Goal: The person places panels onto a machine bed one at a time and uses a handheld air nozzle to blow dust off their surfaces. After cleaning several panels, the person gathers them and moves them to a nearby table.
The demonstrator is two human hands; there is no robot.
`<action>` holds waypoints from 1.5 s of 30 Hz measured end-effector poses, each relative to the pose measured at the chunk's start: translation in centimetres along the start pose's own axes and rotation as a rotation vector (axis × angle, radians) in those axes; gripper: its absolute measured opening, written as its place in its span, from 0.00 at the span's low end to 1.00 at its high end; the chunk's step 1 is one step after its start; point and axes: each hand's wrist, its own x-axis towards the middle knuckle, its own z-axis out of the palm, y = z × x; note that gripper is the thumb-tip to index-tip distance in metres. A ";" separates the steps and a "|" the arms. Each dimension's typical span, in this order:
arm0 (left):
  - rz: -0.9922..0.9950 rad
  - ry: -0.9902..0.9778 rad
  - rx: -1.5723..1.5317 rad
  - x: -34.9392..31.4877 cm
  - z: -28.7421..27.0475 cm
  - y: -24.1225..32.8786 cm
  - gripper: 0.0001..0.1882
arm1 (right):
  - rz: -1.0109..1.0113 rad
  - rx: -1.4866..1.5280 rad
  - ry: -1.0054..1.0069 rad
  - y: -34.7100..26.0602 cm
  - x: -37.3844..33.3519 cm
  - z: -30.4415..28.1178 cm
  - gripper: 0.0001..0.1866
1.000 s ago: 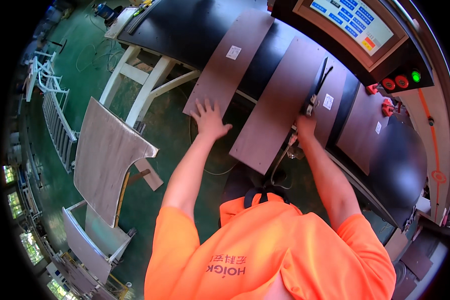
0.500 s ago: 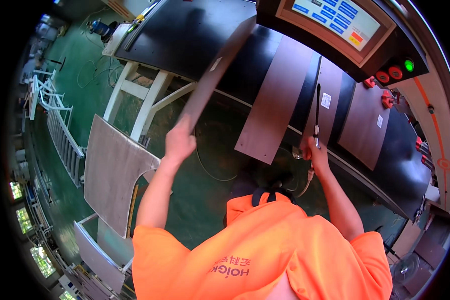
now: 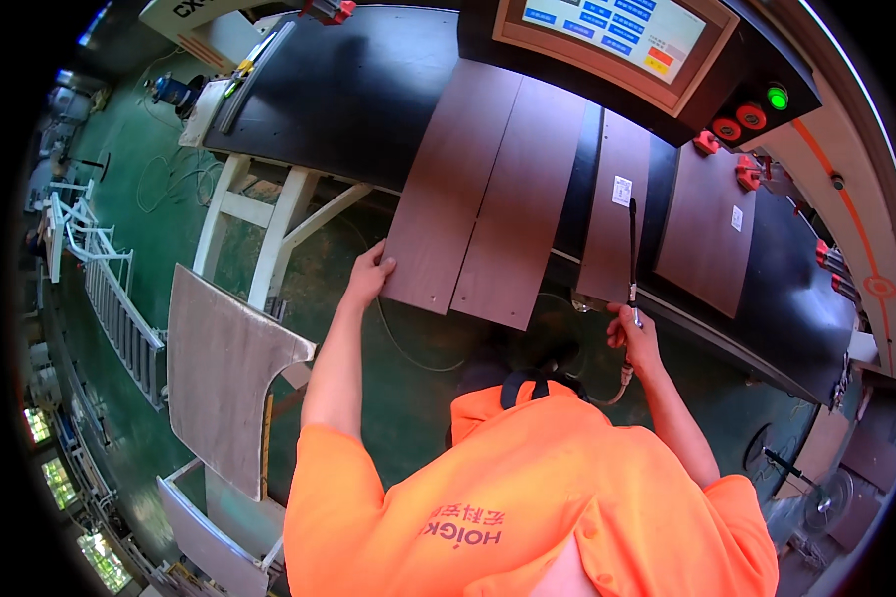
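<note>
My left hand pinches the near left corner of a long brown panel, its thumb on top. The panel lies flat on the black table, its near end jutting past the table's edge. Close along its right side lies a second brown panel, with small holes near its end. My right hand is closed around the handle of an air blow gun, whose long thin black nozzle points away from me. Beneath the nozzle are a narrower panel with a white label and, further right, a wider labelled panel.
A machine's control box with a lit screen, red buttons and a green light overhangs the table's far side. Red clamps stand at the right. A grey curved board leans at my left. A hose loops over the green floor.
The panel in my left hand has gone from tilted on its edge to flat beside the second panel. My right hand has moved slightly nearer to me with the blow gun.
</note>
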 end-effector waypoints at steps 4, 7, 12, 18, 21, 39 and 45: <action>0.140 -0.005 0.062 3.3 2.5 0.0 0.29 | 0.017 -0.056 0.050 0.7 -2.1 -3.3 0.27; 0.399 0.309 0.628 3.4 3.7 0.5 0.30 | 0.116 -0.092 0.223 1.8 -5.5 -7.4 0.25; 0.719 0.373 0.646 -0.4 12.9 7.0 0.26 | 0.396 -0.019 0.544 5.3 -14.1 -15.0 0.24; 1.014 -0.097 0.641 -3.6 32.2 12.6 0.28 | 0.397 -0.180 0.251 8.3 -21.7 -13.6 0.23; 0.968 -0.232 0.794 -4.4 42.1 14.0 0.35 | 0.438 0.141 0.539 10.0 -23.1 -16.5 0.23; 0.110 -0.039 1.294 -4.7 63.7 21.4 0.67 | 0.427 0.179 0.263 14.3 -27.2 -30.8 0.16; 0.106 -0.037 1.296 -4.9 64.1 21.9 0.67 | 0.355 0.103 0.195 13.2 -24.4 -32.7 0.19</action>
